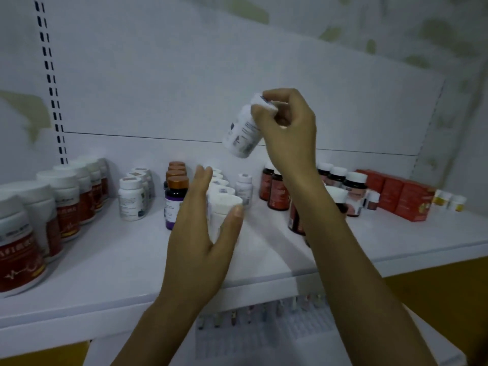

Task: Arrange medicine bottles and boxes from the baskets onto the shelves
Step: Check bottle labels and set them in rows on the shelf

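Observation:
My right hand (286,125) pinches the cap of a white medicine bottle (241,133) and holds it tilted in the air above the white shelf (118,260). Below it, my left hand (200,233) cups the front white bottle (224,210) of a row of white bottles standing on the shelf; the fingers are straight on its left side and the thumb lies along its right side.
Rows of bottles stand along the shelf: red-labelled white ones (23,233) at left, small white ones (130,196), dark bottles with copper caps (175,199), dark red bottles (277,191) and red boxes (401,196) at right. A lower shelf (264,331) holds small vials.

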